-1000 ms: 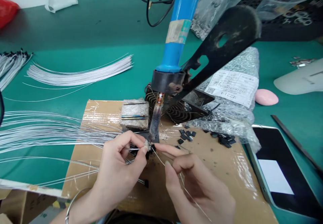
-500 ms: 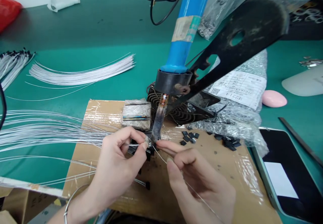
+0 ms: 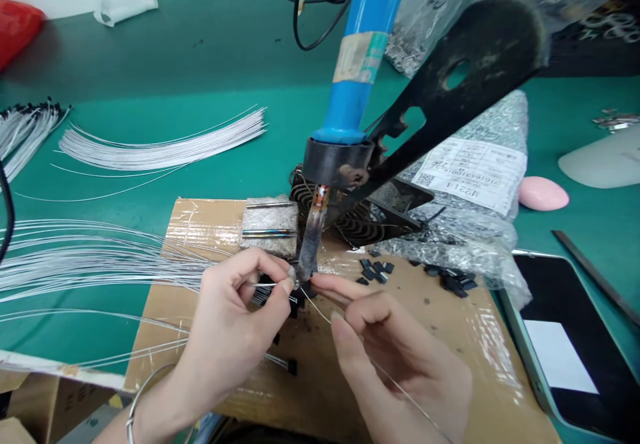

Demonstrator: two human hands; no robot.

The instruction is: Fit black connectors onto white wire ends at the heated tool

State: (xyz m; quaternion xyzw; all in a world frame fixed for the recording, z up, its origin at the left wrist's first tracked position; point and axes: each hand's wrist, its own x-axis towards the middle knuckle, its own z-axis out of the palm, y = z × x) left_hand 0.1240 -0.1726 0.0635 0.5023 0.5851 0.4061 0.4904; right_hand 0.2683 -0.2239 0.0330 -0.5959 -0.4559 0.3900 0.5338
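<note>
A blue-handled soldering iron (image 3: 349,91) is clamped tip-down in a black metal bracket (image 3: 450,91). Just left of its tip, my left hand (image 3: 245,317) pinches a thin white wire (image 3: 263,285) between thumb and index finger. My right hand (image 3: 395,351) is closed round a strand of solder wire (image 3: 400,385), whose end reaches up to the iron tip. Its index finger stretches toward a small black piece beside the tip. The exact contact point at the tip is too small to make out. More white wires (image 3: 125,264) lie left of my left hand.
Taped cardboard (image 3: 195,221) covers the work area, bearing a sponge block (image 3: 269,227) and small black pieces (image 3: 375,271). Behind the iron sits a black fan (image 3: 350,221). A bubble-wrap bag (image 3: 505,131) and a phone (image 3: 565,297) lie to the right; another wire bundle (image 3: 165,147) lies at the back left.
The iron and its bracket appear slightly further left, tilting a little. Both hands keep nearly the same place and the same grips.
</note>
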